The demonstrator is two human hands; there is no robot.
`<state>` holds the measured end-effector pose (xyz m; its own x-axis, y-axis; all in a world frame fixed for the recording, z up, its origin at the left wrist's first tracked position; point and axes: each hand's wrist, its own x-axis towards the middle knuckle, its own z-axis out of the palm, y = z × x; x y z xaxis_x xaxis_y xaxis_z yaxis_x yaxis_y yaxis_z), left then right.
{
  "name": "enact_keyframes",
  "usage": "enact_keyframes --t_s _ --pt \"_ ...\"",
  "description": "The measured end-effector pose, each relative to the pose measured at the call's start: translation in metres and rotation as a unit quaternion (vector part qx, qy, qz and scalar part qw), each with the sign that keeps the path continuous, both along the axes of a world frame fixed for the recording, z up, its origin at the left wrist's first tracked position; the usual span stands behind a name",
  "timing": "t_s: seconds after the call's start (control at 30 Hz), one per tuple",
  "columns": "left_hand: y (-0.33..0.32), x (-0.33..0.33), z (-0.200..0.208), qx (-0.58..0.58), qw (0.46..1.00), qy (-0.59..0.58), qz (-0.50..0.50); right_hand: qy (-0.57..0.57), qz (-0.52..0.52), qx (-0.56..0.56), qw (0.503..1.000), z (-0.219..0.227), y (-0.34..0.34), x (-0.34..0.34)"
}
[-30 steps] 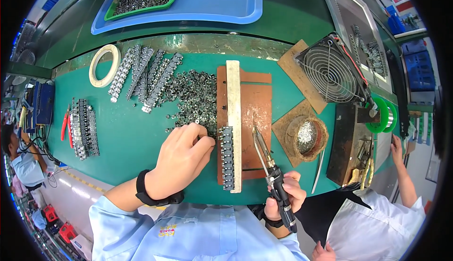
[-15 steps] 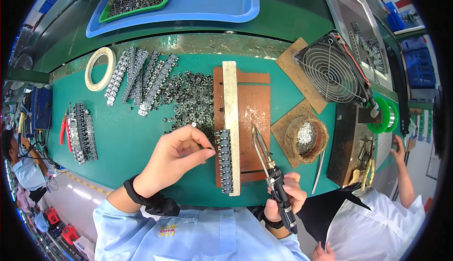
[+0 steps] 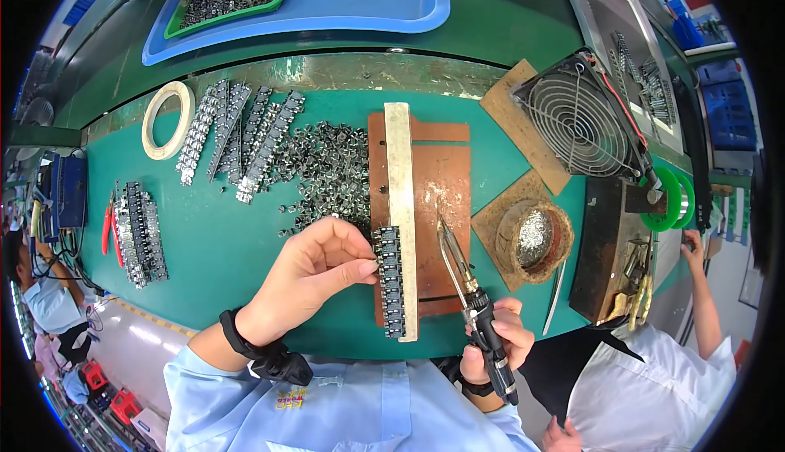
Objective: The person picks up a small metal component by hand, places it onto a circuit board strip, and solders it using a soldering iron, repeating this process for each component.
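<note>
My left hand (image 3: pixel 319 272) is pinched at the left edge of a strip of small circuit boards (image 3: pixel 392 282). Its thumb and forefinger close on a small dark component, mostly hidden now by the fingertips. The strip stands along a pale metal bar (image 3: pixel 400 158) on a brown fixture board (image 3: pixel 441 186). In my right hand (image 3: pixel 500 342) is a black soldering iron (image 3: pixel 486 333) with a thin guide tube beside its tip. The tip points up over the brown board, right of the bar and apart from the strip. Left of the bar lies a heap of small metal-and-black components (image 3: pixel 327 170).
Finished-looking strips (image 3: pixel 270 145) and a tape roll (image 3: pixel 168 120) lie at left, with red-handled pliers (image 3: pixel 110 231). To the right are a round solder-filled pot (image 3: pixel 536 241), a fan (image 3: pixel 576 117) and a green wire spool (image 3: pixel 666 199). Another person (image 3: pixel 654 378) sits at right.
My left hand has moved slightly right, bringing the small dark component to the strip's edge. My right hand and the soldering iron stay nearly still.
</note>
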<state>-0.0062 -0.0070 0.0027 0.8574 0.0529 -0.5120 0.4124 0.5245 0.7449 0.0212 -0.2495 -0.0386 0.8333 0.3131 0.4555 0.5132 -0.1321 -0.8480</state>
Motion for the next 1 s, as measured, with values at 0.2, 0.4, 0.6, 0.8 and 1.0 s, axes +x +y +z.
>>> enact_keyframes --t_s 0.2,0.4,0.6,0.8,1.0 --pt "0.011 0.007 0.0 0.032 0.998 -0.006 -0.053 0.005 0.003 0.002 1.0 -0.001 0.0 -0.001" --pt "0.014 0.011 0.0 0.029 0.996 -0.016 -0.085 0.012 0.009 0.008 1.0 0.001 0.001 0.001" --pt "0.011 0.009 -0.001 0.035 0.997 -0.017 -0.068 0.018 0.01 0.014 1.0 0.002 -0.001 0.0" --pt "0.012 0.006 0.001 0.042 0.996 -0.004 -0.078 0.053 0.048 0.023 0.997 0.024 -0.01 0.005" --pt "0.013 0.009 0.003 0.03 0.996 0.002 -0.078 0.037 0.129 -0.054 0.989 0.036 -0.01 0.007"
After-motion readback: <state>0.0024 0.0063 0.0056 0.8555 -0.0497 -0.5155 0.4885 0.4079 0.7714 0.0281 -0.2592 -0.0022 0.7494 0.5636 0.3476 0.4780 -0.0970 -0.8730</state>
